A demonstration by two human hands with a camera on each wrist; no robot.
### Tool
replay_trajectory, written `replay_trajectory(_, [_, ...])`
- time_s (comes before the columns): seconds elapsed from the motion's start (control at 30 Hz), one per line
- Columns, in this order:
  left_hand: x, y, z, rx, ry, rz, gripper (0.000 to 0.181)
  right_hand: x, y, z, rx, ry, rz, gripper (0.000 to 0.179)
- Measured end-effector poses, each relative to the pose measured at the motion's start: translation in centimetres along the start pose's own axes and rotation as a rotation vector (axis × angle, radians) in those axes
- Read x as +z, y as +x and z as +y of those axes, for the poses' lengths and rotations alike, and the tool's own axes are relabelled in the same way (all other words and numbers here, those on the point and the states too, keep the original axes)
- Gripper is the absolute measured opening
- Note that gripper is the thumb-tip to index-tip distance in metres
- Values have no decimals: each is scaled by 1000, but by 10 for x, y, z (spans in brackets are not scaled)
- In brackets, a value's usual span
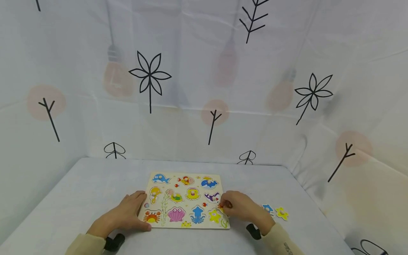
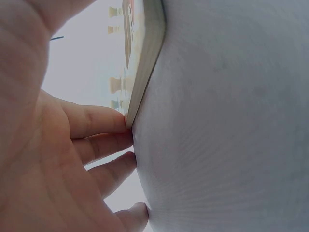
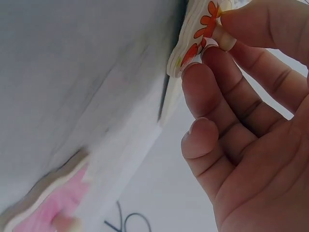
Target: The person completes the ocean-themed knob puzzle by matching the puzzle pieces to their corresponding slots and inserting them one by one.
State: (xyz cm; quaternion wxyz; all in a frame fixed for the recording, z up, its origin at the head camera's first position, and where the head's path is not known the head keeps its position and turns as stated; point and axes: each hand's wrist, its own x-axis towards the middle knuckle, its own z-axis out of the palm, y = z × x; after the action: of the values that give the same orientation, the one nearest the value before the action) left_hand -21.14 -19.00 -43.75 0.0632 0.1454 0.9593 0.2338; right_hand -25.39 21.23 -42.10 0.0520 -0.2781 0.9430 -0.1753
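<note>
A wooden peg puzzle board point(image 1: 180, 225) with colourful sea animals lies flat on the white table. My left hand point(image 1: 127, 211) rests at its left side, fingertips against the board's edge point(image 2: 145, 67) and thumb along the front corner. At the board's right edge my right hand point(image 1: 239, 206) pinches the small wooden peg point(image 3: 223, 38) of an orange-red puzzle piece point(image 3: 208, 21) between thumb and fingers. Part of that piece is hidden behind the hand in the head view. The piece overlaps the board's right side, above the yellow starfish point(image 1: 215, 215).
Right of my right hand lie a blue piece point(image 1: 267, 209) and a yellow flower-shaped piece point(image 1: 282, 213). A pink piece point(image 3: 53, 203) lies on the table in the right wrist view. Patterned white cloth point(image 1: 191, 134) hangs behind the table.
</note>
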Motion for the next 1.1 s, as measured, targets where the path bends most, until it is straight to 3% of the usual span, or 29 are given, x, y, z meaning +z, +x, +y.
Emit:
replay_trajectory(0.3, [1, 1, -1, -17, 6, -5, 114, 4, 17, -27, -42, -38, -10, 7])
replay_trajectory(0.87, [0, 1, -1, -11, 3, -5, 112, 18, 61, -96, -283, -57, -5, 9])
replay_trajectory(1.1, [0, 1, 0, -26, 3, -10, 113, 27, 76, -119, -306, -52, -28, 6])
